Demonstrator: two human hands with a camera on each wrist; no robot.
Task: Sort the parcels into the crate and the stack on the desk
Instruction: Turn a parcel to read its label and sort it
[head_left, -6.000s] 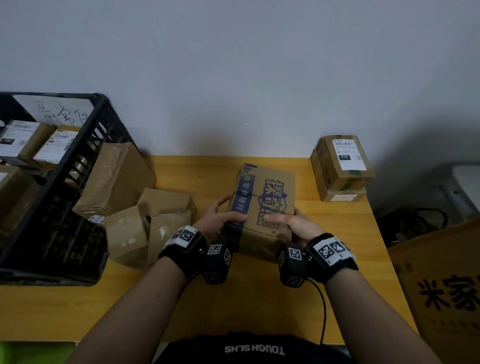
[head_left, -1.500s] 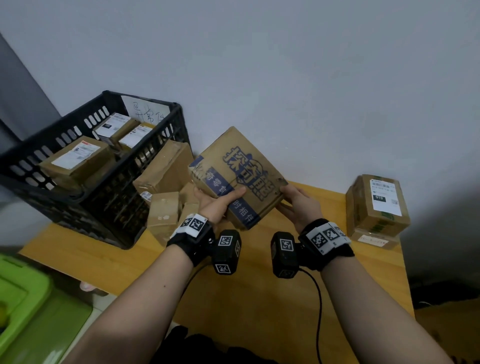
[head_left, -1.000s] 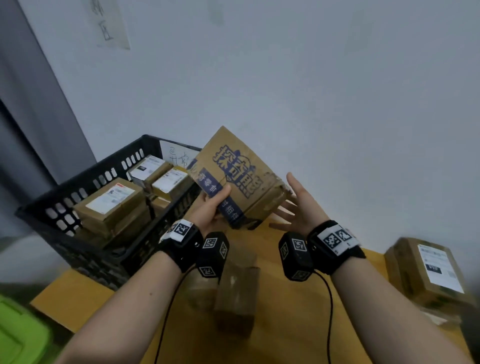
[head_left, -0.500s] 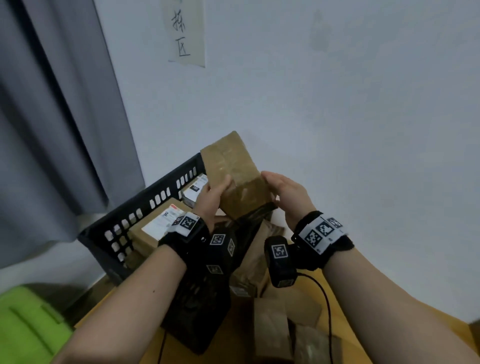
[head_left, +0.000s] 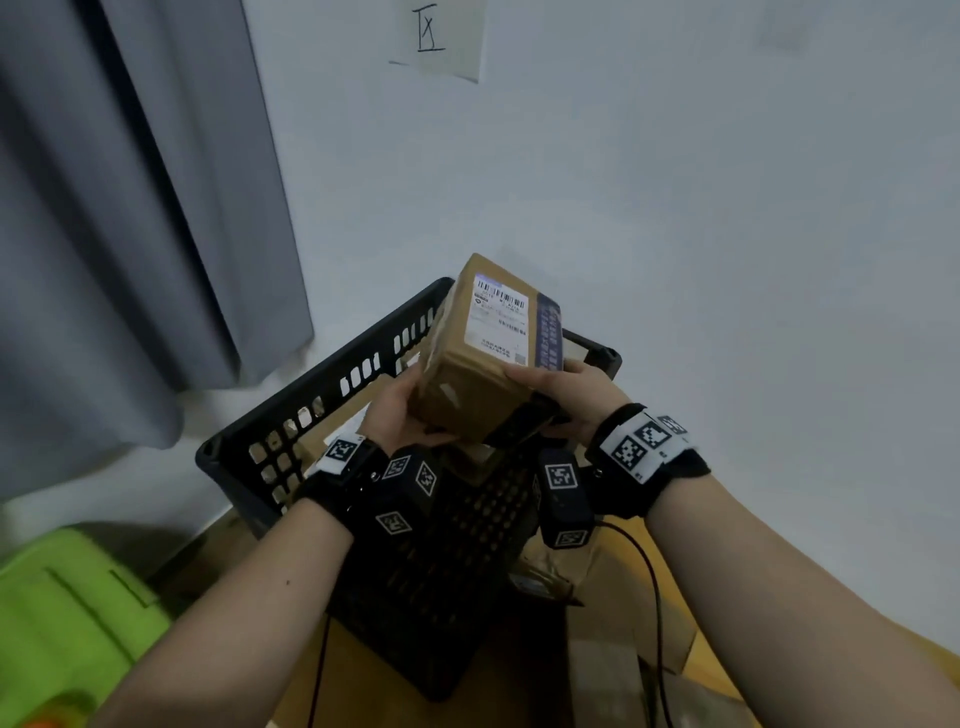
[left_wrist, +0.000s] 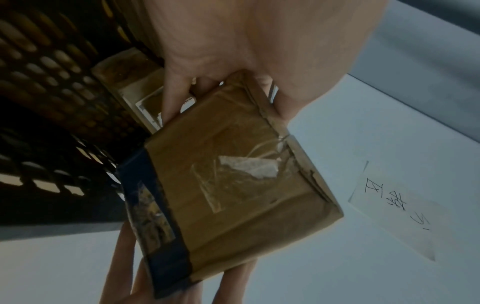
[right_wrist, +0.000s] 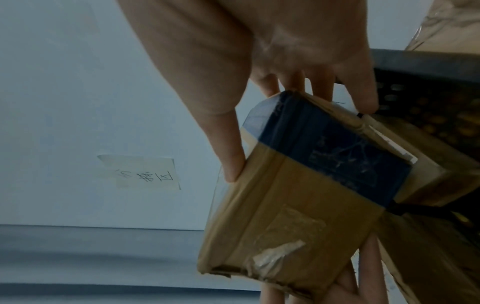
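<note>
A brown cardboard parcel (head_left: 483, 364) with blue tape and a white barcode label on its upper face hangs tilted over the black plastic crate (head_left: 322, 395). My left hand (head_left: 415, 415) grips its near left end, with the fingers curled underneath. My right hand (head_left: 540, 395) grips the right side, thumb on top beside the label. In the left wrist view the parcel (left_wrist: 233, 185) fills the middle, with the crate (left_wrist: 52, 102) wall behind it. The right wrist view shows the thumb pressed on the parcel (right_wrist: 285, 205) edge. Labelled parcels (head_left: 337, 421) lie in the crate, mostly hidden.
Several loose brown parcels (head_left: 623, 649) lie on the wooden desk (head_left: 722, 675) to the right of the crate. A green bin (head_left: 62, 613) sits low at the left. A grey curtain (head_left: 130, 208) hangs at the left, and a handwritten paper sign (head_left: 436, 39) is on the wall.
Both hands lifted the parcel off the desk and carried it left over the crate. They turned it so the white label now faces up instead of the blue print.
</note>
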